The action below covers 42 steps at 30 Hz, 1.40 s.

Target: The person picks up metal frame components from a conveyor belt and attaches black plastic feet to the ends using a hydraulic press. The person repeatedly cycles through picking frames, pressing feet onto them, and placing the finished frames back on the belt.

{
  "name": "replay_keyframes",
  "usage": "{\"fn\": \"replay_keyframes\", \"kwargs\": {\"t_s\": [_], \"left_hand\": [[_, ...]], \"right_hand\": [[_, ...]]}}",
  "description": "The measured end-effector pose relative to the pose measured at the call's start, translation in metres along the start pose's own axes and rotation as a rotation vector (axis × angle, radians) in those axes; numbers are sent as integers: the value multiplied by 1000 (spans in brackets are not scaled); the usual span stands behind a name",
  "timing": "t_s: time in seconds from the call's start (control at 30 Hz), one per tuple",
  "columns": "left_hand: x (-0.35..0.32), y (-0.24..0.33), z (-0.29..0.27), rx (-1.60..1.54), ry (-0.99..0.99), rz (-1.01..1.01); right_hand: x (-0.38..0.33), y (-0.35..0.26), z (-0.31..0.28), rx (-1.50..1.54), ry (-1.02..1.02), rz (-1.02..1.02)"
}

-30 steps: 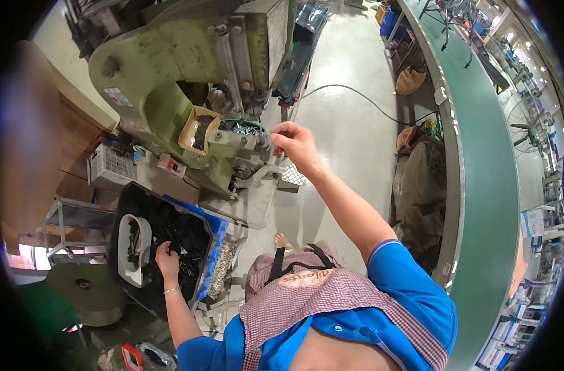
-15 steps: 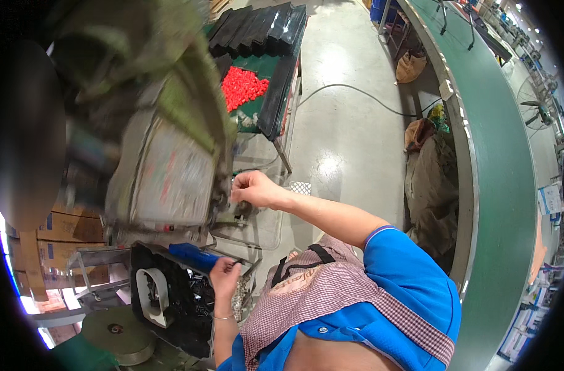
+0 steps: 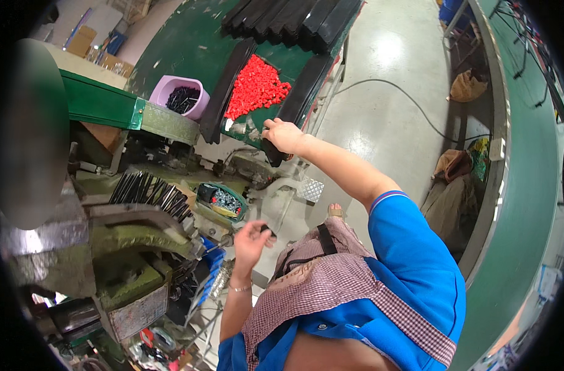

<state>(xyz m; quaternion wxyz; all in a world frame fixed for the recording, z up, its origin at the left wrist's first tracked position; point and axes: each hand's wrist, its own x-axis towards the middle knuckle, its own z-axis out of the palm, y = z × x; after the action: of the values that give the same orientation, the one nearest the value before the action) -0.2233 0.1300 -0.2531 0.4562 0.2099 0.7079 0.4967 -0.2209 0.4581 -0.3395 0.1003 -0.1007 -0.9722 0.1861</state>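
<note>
My left hand (image 3: 249, 247) is raised beside the machine, its thumb and fingers pinched on a small black piece (image 3: 268, 231). Farther off, my right hand (image 3: 283, 136) has its fingers bent at the near corner of a green table (image 3: 161, 59). It lies over the near end of a long black strip (image 3: 306, 86); whatever is in the fingertips is too small or hidden to make out. A heap of small red plastic pieces (image 3: 257, 89) lies just beyond this hand, between that strip and another black strip (image 3: 228, 86).
A green, oily machine (image 3: 133, 241) stands at the left, with a row of black rods (image 3: 149, 195) and a green tub (image 3: 238, 213) of metal parts. A pink tub (image 3: 204, 108) holds black pieces. Black folded sheets (image 3: 282, 21) lie behind. A cable (image 3: 399, 93) crosses the floor; a green conveyor (image 3: 529, 185) runs right.
The view has swung left and up, bringing more of the table and machine into sight. My right hand has moved from beside the machine to the table's corner. The left still pinches the black piece.
</note>
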Motion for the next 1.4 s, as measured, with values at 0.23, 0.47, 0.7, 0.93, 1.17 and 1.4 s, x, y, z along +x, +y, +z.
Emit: {"fn": "replay_keyframes", "kwargs": {"t_s": [0.23, 0.47, 0.7, 0.93, 1.17, 1.4], "left_hand": [[109, 33, 29, 457, 162, 317], [177, 36, 69, 1232, -40, 667], [185, 40, 77, 1343, -72, 581], [183, 40, 72, 1252, -49, 558], [85, 15, 57, 609, -147, 458], [-58, -32, 4, -134, 49, 128]], "right_hand": [[-16, 36, 6, 454, 294, -87], [-17, 84, -26, 1819, 251, 459], [-42, 262, -124, 2062, 1335, -287], [-79, 155, -234, 1078, 1070, 74], [-104, 40, -202, 922, 539, 170], [-133, -73, -105, 1026, 129, 309]]}}
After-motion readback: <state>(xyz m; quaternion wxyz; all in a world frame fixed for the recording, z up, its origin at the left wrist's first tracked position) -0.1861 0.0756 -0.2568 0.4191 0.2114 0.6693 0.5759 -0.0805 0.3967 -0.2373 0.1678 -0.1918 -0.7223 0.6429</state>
